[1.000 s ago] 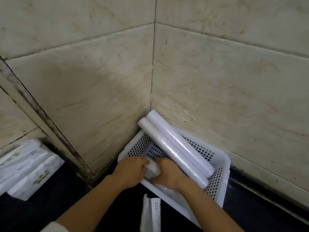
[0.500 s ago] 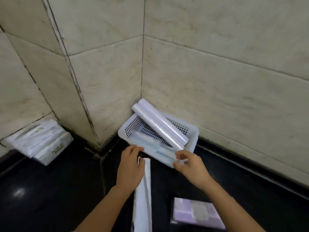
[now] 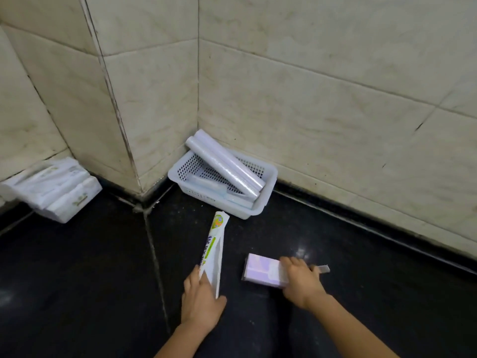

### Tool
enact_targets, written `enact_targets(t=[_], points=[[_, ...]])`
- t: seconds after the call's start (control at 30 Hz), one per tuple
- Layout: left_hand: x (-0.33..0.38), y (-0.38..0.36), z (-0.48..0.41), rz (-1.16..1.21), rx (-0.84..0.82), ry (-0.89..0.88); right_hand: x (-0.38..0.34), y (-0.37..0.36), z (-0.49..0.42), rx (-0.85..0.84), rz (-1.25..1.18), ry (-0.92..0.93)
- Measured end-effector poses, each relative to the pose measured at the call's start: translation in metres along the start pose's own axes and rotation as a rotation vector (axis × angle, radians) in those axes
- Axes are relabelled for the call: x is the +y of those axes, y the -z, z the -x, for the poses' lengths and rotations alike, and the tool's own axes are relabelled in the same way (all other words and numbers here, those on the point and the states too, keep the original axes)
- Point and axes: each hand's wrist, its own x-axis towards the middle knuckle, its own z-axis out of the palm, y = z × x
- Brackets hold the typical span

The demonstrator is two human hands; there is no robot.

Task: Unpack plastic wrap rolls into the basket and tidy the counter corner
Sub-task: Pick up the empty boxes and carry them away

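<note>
Rolls (image 3: pixel 227 164) fill the corner basket (image 3: pixel 268 188) on black counter (image 3: pixel 77 267); left hand (image 3: pixel 200 301) grips wrapper (image 3: pixel 213 254), right hand (image 3: pixel 300 281) seemingly clasps box (image 3: pixel 260 270).

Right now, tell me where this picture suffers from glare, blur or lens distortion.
Head view: a glare spot on the dark counter beside the right hand, which is motion-blurred over the purple box; wall tile lines bow from the wide lens; the basket and rolls are fairly sharp.

Far in the corner, a white perforated basket (image 3: pixel 268 177) holds glossy white rolls (image 3: pixel 227 164). Near it, a white wrapper (image 3: pixel 214 251) carries green, orange and blue print; right of it lies a pale lilac box (image 3: pixel 260 271). The counter (image 3: pixel 77 280) is glossy black, the wall tiles (image 3: pixel 309 99) cream with brownish veins.
</note>
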Motion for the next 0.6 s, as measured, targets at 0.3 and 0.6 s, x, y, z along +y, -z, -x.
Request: enact_targets(t=[0.3,0.6], points=[[-0.010,0.018,0.069,0.250,0.264,0.056,-0.035,0.021,0.008,0.100,-0.376,0.285],[-0.015,-0.055,0.267,0.374,0.720,0.517,-0.074,-0.043,0.113,-0.209,-0.597,0.733]])
